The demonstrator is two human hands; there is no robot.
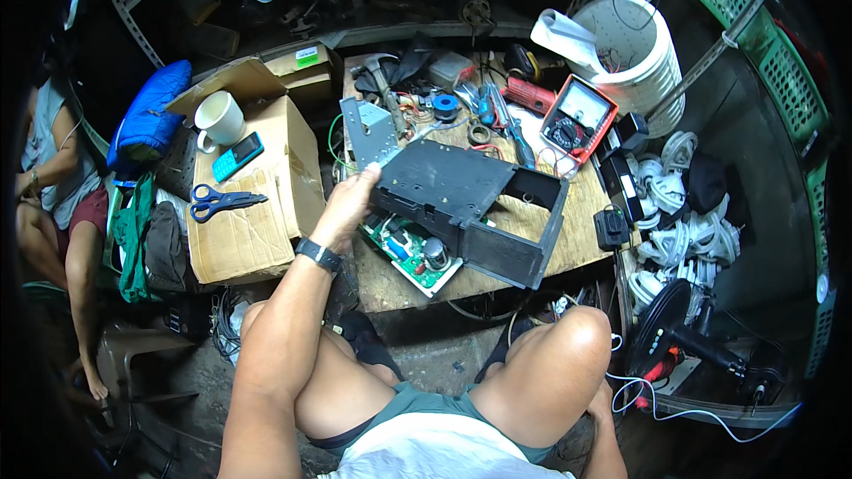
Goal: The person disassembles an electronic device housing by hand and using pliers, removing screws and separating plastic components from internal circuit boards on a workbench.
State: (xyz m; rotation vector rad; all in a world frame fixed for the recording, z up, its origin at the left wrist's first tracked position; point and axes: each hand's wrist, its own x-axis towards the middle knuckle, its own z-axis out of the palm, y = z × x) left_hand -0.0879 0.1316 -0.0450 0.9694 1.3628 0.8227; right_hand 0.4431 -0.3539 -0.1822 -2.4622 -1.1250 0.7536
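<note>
My left hand [350, 206] is closed on the lower end of a grey metal bracket [366, 127] with holes in it. Its fingertips are beside the corner of a black plastic housing [444, 179]; whether they touch that too, I cannot tell. The housing lies on the wooden table and has a rectangular opening on its right. Partly under its front edge is a green circuit board [410, 253] with a large capacitor. Down by my right knee, my right hand [602, 399] is mostly hidden by the leg, its fingers out of sight.
Scissors [222, 202], a phone [238, 156] and a white mug [220, 119] rest on a cardboard box [240, 253]. A hammer [383, 80], pliers and a red multimeter [575, 124] lie farther back. White bucket [632, 40] and cable bundles [683, 213] stand right. Another person [67, 168] sits left.
</note>
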